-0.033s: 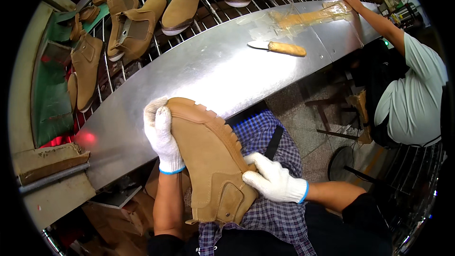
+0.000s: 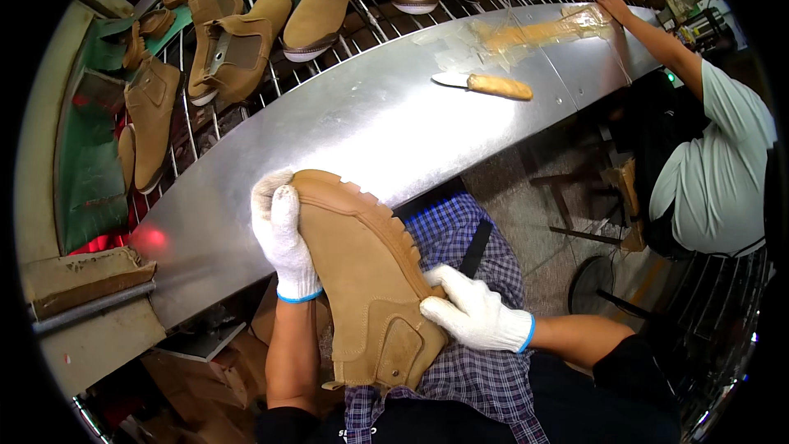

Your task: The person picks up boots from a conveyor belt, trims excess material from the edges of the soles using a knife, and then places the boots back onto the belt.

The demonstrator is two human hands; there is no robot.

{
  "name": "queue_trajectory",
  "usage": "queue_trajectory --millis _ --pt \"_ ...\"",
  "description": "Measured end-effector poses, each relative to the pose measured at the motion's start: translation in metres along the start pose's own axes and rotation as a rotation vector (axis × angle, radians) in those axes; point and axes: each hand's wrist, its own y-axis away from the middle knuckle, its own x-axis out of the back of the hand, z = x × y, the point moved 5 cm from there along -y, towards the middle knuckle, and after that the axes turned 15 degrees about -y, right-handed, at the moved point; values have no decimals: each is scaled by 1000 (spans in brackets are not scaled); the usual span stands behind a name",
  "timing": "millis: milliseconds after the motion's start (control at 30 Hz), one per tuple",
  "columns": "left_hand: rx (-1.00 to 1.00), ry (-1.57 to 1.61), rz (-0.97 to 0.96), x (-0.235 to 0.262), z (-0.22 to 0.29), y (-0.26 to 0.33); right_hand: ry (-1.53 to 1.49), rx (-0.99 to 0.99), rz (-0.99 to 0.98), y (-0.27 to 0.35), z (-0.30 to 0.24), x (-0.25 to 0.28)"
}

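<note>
a tan suede ankle boot with a bumpy rubber sole (image 2: 370,279) lies on its side over the person's lap, toe up against the near edge of the long shiny metal counter (image 2: 345,123). the left hand in a white cotton glove (image 2: 283,238) is wrapped around the toe end, fingers pressed flat on the suede. the right hand in a white cotton glove (image 2: 472,312) presses on the heel side, fingers closed against the sole edge. both hands hold the boot tight.

the counter bends in a curve from the low left to the far right. a small knife with a pale wooden handle (image 2: 485,84) lies alone near its far edge. past it, a patch of yellow sticky stuff (image 2: 526,33) is smeared on the metal. behind the counter's far edge runs a wire rack (image 2: 370,12) with more tan boots (image 2: 320,0) standing on it. a worn brown block (image 2: 78,279) sits at the counter's left end.

at the right end another person in a pale green shirt (image 2: 715,173) reaches a bare hand (image 2: 612,4) onto the counter. the floor below is grey and dusty.
</note>
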Motion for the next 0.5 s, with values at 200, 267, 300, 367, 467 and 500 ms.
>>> queue_trajectory --millis 200,267,300,367,467,500 --pt "54 105 -28 -1 4 3 11 -134 -115 -19 -4 1" --pt "28 22 -12 5 -3 1 -80 -124 -89 -26 0 0" --pt "15 -18 -5 6 -6 0 -140 -85 -69 -32 0 -3" --pt "-1 4 -4 7 -9 1 -177 -101 -110 -40 -3 -1" --pt "11 16 -17 3 -6 2 -108 73 -11 -56 -24 5" --pt "16 16 -24 2 -4 1 -131 71 35 -66 -31 5"
